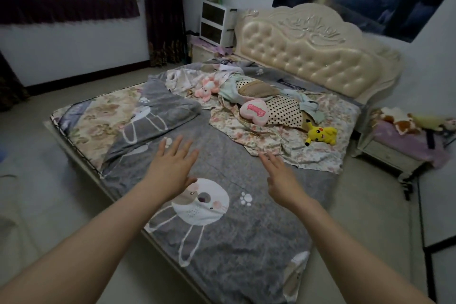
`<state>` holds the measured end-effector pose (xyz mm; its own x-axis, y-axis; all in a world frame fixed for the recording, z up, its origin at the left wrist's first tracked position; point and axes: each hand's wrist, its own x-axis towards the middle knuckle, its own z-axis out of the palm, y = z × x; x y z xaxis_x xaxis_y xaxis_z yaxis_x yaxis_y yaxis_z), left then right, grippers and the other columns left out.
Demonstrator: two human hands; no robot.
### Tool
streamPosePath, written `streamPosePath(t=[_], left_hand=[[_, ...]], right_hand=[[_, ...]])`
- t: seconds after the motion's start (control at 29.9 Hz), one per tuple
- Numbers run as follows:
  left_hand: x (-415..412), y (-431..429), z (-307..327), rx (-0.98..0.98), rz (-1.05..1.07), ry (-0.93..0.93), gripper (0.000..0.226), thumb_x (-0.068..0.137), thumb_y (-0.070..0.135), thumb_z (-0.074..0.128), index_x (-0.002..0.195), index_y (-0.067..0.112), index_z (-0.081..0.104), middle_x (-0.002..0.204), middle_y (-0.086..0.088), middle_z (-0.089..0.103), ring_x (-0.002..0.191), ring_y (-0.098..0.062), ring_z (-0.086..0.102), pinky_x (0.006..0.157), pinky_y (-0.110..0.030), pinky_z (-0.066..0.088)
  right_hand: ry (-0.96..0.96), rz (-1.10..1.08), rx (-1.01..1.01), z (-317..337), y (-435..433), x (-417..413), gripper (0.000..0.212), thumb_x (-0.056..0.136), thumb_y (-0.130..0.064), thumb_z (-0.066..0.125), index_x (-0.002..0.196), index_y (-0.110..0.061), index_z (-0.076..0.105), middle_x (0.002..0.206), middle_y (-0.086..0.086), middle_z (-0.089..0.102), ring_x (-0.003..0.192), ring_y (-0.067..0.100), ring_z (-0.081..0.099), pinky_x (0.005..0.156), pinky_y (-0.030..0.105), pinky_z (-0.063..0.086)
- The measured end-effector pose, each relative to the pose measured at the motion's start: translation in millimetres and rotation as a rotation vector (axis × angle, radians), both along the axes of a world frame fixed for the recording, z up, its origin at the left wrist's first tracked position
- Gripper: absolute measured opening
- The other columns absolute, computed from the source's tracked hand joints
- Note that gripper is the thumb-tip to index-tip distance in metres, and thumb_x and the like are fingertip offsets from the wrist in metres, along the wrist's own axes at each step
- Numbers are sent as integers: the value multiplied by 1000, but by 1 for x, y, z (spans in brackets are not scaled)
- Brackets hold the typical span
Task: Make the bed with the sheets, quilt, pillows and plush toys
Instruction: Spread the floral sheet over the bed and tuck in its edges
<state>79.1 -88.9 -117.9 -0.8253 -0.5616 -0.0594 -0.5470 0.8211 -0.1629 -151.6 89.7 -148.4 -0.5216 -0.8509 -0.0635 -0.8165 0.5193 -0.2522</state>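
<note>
Head view from the foot corner of the bed: task at an early stage.

**Progress.** The grey rabbit-print quilt [234,242] lies skewed across the near half of the bed, one corner folded back on itself at the left, so that the floral mattress surface [91,128] is exposed there. A pale floral sheet [296,153] is crumpled toward the cream tufted headboard [308,49]. Scattered on it are a black-dotted cream pillow [283,112], a pink heart-shaped cushion [254,112], a pink plush animal [206,89] and a yellow plush toy [320,134]. Further soft toys [399,119] rest on the lilac-covered bedside cabinet [399,148] at the right. Nothing appears laid flat or arranged. By this evidence the sheet, quilt, pillows and toys all remain to be set in order, probably after the bed is cleared.

**Hands.** Both arms extend forward over the quilt. The left hand [170,168] is held palm down, its fingers [181,145] spread and straight, grasping nothing. The right hand [283,180] reaches toward the near edge of the floral sheet, fingers extended and released. Whether either hand touches the fabric cannot be told.
</note>
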Motion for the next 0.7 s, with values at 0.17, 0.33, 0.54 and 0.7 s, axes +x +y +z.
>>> streamPosePath(t=[0.17, 0.33, 0.54, 0.7], left_hand=[[-7, -24, -7, 9, -29, -20, 76, 97, 55, 40, 155, 22, 5, 163, -5, -3, 149, -27, -9, 119, -55, -2], [-38, -20, -21, 25, -101, -19, 77, 96, 56, 41, 155, 21, 5, 163, -5, -4, 149, -26, -10, 119, -54, -4], [-100, -9, -38, 77, -207, -57, 77, 97, 55, 41, 155, 22, 3, 163, -5, -6, 149, -26, -11, 119, -53, -5], [-150, -12, -48, 65, -295, -98, 76, 97, 55, 40, 155, 22, 2, 163, -5, -6, 149, -27, -12, 119, -53, -4]], right_hand=[[19, 24, -56, -10, -6, 12, 82, 92, 4, 40, 155, -32, 3, 163, -6, -4, 150, 18, -3, 120, 41, 14], [21, -45, -28, -21, 18, -7, 81, 93, 5, 40, 155, -32, 5, 163, -4, -1, 150, 17, -1, 120, 42, 14], [-37, -136, 1, -42, 40, -39, 81, 94, 4, 39, 155, -34, 1, 163, -5, -5, 150, 19, -4, 121, 40, 8], [-105, -192, -11, -67, 34, -66, 84, 91, 7, 39, 155, -33, 1, 163, -2, -7, 150, 17, -7, 122, 37, 5]])
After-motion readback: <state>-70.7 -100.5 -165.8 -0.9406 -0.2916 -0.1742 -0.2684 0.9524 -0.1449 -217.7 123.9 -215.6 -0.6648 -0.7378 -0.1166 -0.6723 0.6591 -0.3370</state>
